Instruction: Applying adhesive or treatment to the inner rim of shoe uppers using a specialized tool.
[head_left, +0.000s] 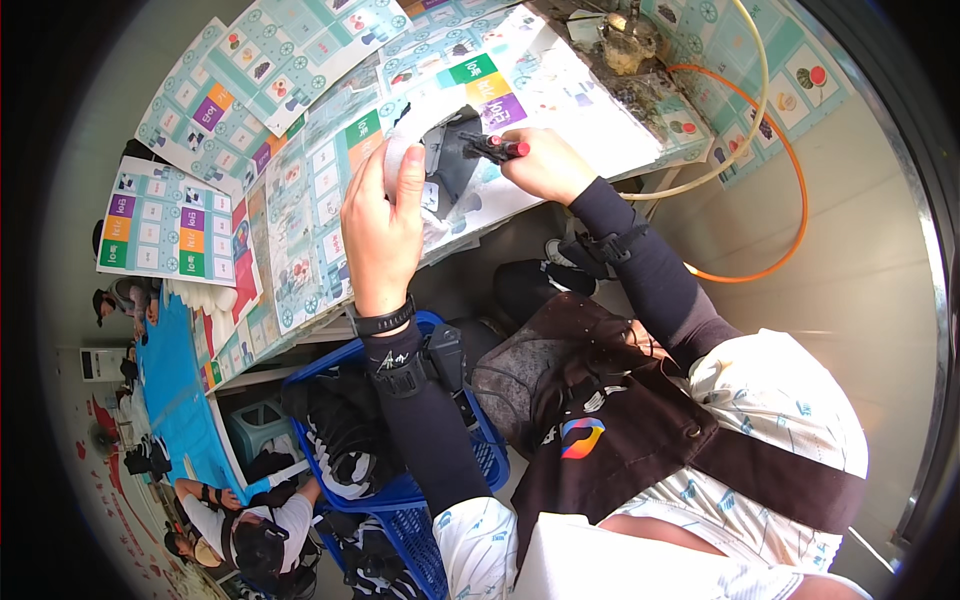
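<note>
My left hand (386, 215) is closed round the near side of a white and dark grey piece that looks like a shoe (458, 160), its thumb up along the white edge. The piece is tilted over the table (345, 205), which is covered with printed sheets. My right hand (545, 165) grips a black tool with red ends (497, 149), right beside the dark part of the piece. The kind of tool cannot be made out, nor whether it touches the piece.
A stained pot (628, 45) stands at the table's far right. An orange hose (800, 200) and a pale hose (755, 110) loop along the right wall. Below the table, blue baskets (405, 490) hold black and white items. People work at a blue table (178, 370) on the left.
</note>
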